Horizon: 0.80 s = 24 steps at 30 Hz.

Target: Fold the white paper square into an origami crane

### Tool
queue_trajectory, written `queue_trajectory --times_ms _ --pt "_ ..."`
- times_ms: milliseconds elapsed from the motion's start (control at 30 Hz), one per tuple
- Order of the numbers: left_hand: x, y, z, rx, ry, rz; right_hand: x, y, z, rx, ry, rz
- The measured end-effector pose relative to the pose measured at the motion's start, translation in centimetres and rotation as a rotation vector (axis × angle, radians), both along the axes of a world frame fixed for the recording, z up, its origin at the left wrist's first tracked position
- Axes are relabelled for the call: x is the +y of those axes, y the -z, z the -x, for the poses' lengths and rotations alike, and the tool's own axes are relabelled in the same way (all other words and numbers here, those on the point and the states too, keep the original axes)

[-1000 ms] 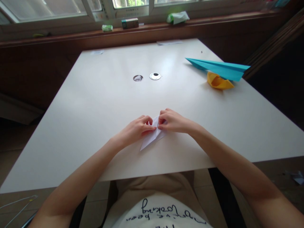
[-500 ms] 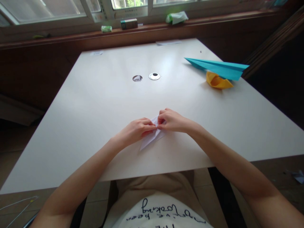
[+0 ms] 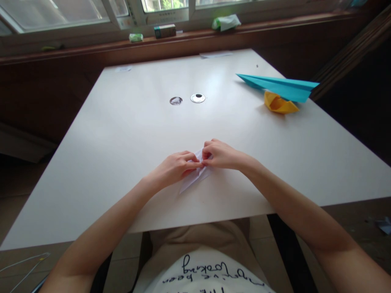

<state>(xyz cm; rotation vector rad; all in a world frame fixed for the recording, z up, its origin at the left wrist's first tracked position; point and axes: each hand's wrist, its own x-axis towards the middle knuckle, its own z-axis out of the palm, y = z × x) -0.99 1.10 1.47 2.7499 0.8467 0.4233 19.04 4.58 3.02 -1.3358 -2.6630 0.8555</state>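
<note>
White paper (image 3: 190,182) in fingers (image 3: 193,165), hollow yellow boat (image 3: 281,106)

the person wears a pale, off-white fabric top (image 3: 210,254), its rounded front seen at the bottom edge. across it runs thin black lettering (image 3: 209,266) in a loose handwritten style, upside down in this view; "looking" and "been" can be made out, while a further line is cut off by the frame. beyond the top lies plain tan cloth (image 3: 200,234), softly creased in wide folds over the lap; its exact cut cannot be told. the left forearm (image 3: 113,215) and right forearm (image 3: 296,207) are bare, slim at the wrists and wider toward the elbows. both the left hand (image 3: 175,167) and right hand (image 3: 222,154) are bare, with slender fingers.
</note>
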Motion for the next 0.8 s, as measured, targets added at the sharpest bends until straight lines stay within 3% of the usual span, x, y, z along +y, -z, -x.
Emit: queue_trajectory --times_ms 367,800 --pt "-0.5 0.3 -0.3 -0.001 -0.050 -0.053 -0.1 -0.7 -0.7 -0.025 -0.017 -0.056" --pt "-0.6 0.5 -0.3 -0.017 -0.061 -0.055 0.5 -0.8 -1.2 -0.002 -0.001 -0.010"
